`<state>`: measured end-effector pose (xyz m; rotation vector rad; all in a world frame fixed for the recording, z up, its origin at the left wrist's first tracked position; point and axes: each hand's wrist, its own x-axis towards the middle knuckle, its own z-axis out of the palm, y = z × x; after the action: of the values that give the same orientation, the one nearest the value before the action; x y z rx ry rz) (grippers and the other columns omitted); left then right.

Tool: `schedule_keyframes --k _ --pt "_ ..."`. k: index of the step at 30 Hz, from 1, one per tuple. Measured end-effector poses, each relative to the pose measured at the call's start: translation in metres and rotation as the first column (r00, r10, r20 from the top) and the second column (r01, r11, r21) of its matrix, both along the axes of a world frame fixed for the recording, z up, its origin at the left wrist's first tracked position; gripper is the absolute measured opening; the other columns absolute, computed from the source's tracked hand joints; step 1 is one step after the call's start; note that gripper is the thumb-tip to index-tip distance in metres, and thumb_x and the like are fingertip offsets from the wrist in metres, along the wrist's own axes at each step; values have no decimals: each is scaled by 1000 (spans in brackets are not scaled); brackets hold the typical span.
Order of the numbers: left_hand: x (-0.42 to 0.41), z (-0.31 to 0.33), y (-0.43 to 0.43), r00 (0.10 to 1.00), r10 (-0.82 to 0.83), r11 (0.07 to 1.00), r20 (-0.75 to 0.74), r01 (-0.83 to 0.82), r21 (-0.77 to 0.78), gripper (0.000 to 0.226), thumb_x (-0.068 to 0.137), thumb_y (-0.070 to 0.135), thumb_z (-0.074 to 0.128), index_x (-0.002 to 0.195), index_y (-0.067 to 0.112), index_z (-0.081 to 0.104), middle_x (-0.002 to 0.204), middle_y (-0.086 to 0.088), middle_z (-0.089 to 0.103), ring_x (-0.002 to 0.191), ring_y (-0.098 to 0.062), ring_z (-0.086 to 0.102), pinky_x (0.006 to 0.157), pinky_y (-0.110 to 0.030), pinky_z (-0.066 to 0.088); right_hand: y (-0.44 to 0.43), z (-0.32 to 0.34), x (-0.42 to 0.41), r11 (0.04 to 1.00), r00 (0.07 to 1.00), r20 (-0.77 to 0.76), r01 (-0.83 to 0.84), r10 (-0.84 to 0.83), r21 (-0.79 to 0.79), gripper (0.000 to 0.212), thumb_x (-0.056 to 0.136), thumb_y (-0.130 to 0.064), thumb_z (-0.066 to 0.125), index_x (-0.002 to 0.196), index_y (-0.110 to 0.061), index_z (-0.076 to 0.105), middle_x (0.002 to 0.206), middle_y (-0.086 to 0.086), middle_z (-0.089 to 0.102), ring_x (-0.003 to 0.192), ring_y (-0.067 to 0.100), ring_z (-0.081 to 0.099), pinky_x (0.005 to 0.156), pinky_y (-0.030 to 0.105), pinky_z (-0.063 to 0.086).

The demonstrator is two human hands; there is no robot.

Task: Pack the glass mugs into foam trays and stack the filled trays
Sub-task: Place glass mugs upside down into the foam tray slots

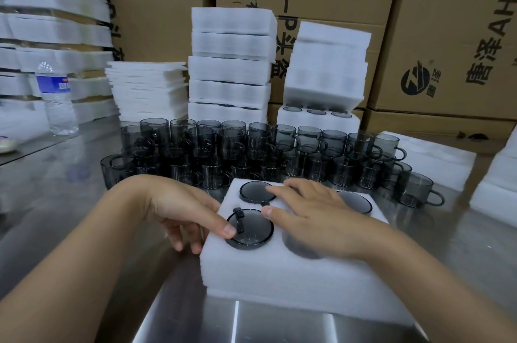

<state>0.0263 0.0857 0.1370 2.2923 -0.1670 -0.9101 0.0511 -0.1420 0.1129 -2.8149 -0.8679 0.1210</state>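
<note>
A white foam tray (268, 272) lies in front of me on the steel table, with smoky grey glass mugs sunk in its holes. One mug (250, 230) sits at the near left, another mug (256, 191) behind it, a third mug (356, 201) at the far right. My left hand (187, 216) holds the tray's left edge, thumb on the foam beside the near-left mug. My right hand (313, 214) lies flat over the tray's middle, fingers straight, touching the mug rims. It hides the middle holes.
Several loose grey mugs (251, 152) stand stacked in rows just behind the tray. Stacks of foam trays (229, 68) and flat foam sheets (148, 88) rise behind them, against cardboard boxes (447, 34). A water bottle (57, 99) stands at the left. More foam (436, 158) lies at the right.
</note>
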Motion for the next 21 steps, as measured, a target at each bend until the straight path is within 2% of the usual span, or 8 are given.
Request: schedule_keyframes --k 3,5,8,11,14,16,18,21 --pt "1 -2 2 995 -47 999 87 46 14 78 49 63 69 105 9 61 77 4 58 63 -6 52 59 -18 43 0 1 1 1000 1000 -17 0 -1 -10 65 88 -69 16 147 -44 14 155 -9 10 144 10 -1 117 39 -3" --pt "-1 -1 3 982 -55 998 181 59 -19 66 45 71 74 82 18 61 66 6 50 57 -6 44 57 -19 36 0 3 2 1000 1000 -19 0 0 -4 63 89 -68 18 147 -43 15 155 -10 10 143 10 0 116 38 -2" --pt "-1 6 -2 904 130 982 407 -60 -180 52 61 73 70 50 28 45 50 13 39 47 -5 34 47 -15 31 2 5 2 1000 1000 -10 -8 8 7 62 89 -66 21 146 -42 17 152 -10 16 142 13 7 115 37 4" --pt "4 7 -16 712 355 906 606 -101 -411 45 65 62 67 55 24 45 51 10 39 47 -7 33 46 -15 31 5 7 5 996 1000 13 1 -2 86 60 89 -63 33 144 -41 25 143 -7 29 134 16 20 110 36 16" --pt "10 -6 -36 568 321 938 758 -82 -335 26 78 40 72 66 23 56 61 10 55 55 -6 47 56 -20 41 9 10 12 943 998 -33 56 -48 329 49 91 -45 47 138 -32 39 125 -5 49 122 17 37 102 33 33" --pt "9 -13 -48 551 224 973 804 -76 -219 10 80 35 70 77 29 63 78 13 64 70 -2 57 65 -16 45 11 14 19 864 991 -119 116 -65 491 38 92 -31 48 130 -29 48 100 -10 59 97 6 54 79 22 44" --pt "9 -18 -53 564 127 992 816 -89 -94 11 81 39 68 91 35 65 95 17 64 89 -1 58 78 -15 45 12 15 25 828 981 -170 169 -91 535 32 92 -25 47 124 -31 52 85 -13 60 63 -6 53 51 14 39" --pt "8 -18 -52 590 43 990 806 -134 45 13 84 48 60 89 36 64 90 17 64 87 -3 58 77 -22 46 11 12 30 804 972 -212 209 -105 556 26 91 -24 49 115 -33 54 73 -15 58 47 -6 49 40 17 34"
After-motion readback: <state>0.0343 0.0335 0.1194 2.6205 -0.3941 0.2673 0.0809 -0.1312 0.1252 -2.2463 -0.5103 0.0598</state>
